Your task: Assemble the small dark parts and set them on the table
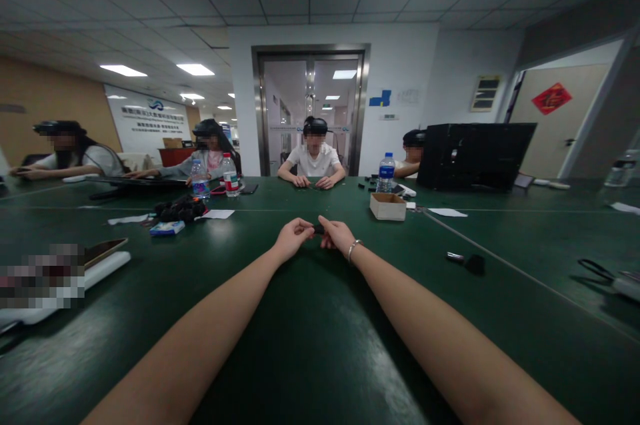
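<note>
Both arms reach forward over the green table point(295, 345), and the hands meet near its middle. Between my fingertips is a small dark object point(318, 229), short and narrow; its exact kind is too small to make out. My left hand point(291, 239) pinches its left end with thumb and fingers. On the other end, my right hand point(338, 237) is closed, its fingers partly hiding the object. A silver bracelet point(354, 250) circles my right wrist. To the right of the hands lies a short brush-like item point(473, 264) with a silver end and a dark, wide end.
Beyond my hands stand an open cardboard box point(388, 208) and a water bottle point(386, 173). At left are bottles point(231, 175), a black bundle point(180, 210), a blue-white packet point(167, 228) and a phone point(105, 250). A black monitor point(475, 157) stands right. Several people sit around the table.
</note>
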### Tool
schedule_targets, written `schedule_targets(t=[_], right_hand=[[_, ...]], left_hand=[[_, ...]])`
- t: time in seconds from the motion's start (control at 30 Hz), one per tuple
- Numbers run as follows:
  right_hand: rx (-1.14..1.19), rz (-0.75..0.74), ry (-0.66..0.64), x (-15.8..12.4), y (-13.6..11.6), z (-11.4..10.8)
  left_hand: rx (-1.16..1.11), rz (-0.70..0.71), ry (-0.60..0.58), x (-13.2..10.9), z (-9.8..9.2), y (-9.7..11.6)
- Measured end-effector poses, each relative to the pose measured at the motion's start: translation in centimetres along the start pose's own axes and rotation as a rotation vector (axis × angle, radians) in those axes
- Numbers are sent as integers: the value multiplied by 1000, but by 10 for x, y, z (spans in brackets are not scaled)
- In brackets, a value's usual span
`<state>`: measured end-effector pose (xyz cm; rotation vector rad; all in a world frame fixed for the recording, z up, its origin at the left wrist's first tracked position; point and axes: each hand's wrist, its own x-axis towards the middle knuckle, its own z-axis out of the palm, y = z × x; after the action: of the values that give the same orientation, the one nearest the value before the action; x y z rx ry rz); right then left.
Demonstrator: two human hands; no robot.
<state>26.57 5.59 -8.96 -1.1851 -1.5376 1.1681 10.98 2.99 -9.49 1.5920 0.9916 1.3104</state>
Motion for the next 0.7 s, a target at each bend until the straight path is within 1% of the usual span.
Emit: schedule_targets(t=[0.1,0.17,0.27,0.33,0.43,0.57,0.63,0.7], right_hand=[[-159,20,-13,0,-3,-5],[-182,23,-39,-2,-7,-7],[-97,-5,-81,-7,-11,-6],[-29,-31,-100,-9,-10,-6],[17,-35,-132,-10,-7,-9],[89,35,-170,-8,-3,-13],[126,48,-164,-7,-3,-13],[138,50,-164,-6,-2,-12]], left_hand=[[19,27,-24,0,1,2],[27,25,-1,0,1,3],[38,20,69,2,0,2],[45,24,89,4,-2,-1],[93,68,51,4,-4,-8],[171,139,-2,3,-2,-10],[160,85,-2,2,0,-7],[161,-29,17,1,1,-4]])
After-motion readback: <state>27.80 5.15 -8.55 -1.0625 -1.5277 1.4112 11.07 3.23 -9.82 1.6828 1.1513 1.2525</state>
